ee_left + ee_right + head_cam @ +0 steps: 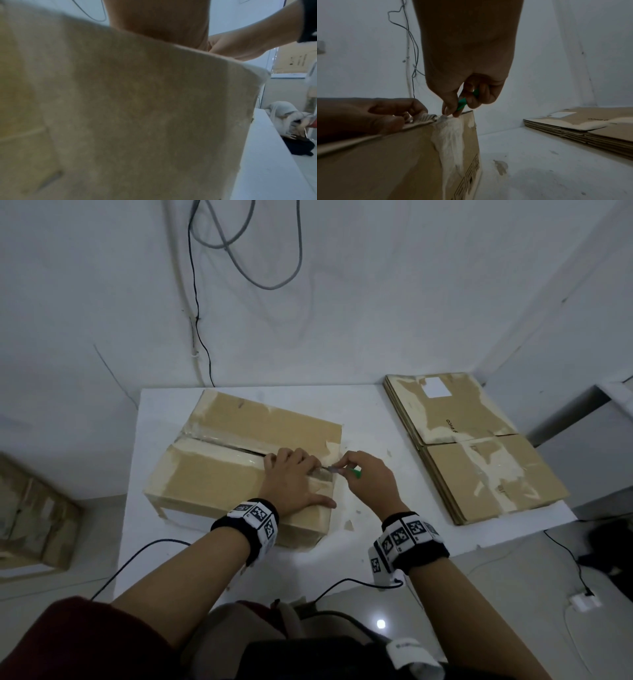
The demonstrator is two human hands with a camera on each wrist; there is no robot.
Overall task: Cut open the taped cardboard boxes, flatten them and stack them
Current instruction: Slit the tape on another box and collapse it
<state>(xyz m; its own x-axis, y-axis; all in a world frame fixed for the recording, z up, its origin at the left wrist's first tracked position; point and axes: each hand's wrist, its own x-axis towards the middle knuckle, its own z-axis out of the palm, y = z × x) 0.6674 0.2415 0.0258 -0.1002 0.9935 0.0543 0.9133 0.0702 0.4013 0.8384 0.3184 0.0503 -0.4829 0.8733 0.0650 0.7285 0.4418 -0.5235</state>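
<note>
Hands at the right end of the taped seam on a cardboard box (239,470).

Right hand (368,479), knuckles up and wrist raised, has its grip curled round a green-handled cutter (462,104), thumb and forefinger pinching low near the blade, whose tip meets the crinkled clear tape at the box's top edge. Just left of that grip, the left hand (294,481) lies flat on the near flap, fingers spread and straight, pressing down, thumb along the box's front edge. The box is matte brown, scuffed pale where old tape tore away, and sits on the white worktop (366,419). Well right of the grip lies a stack of flattened boxes (479,450), layered edges showing.
</note>
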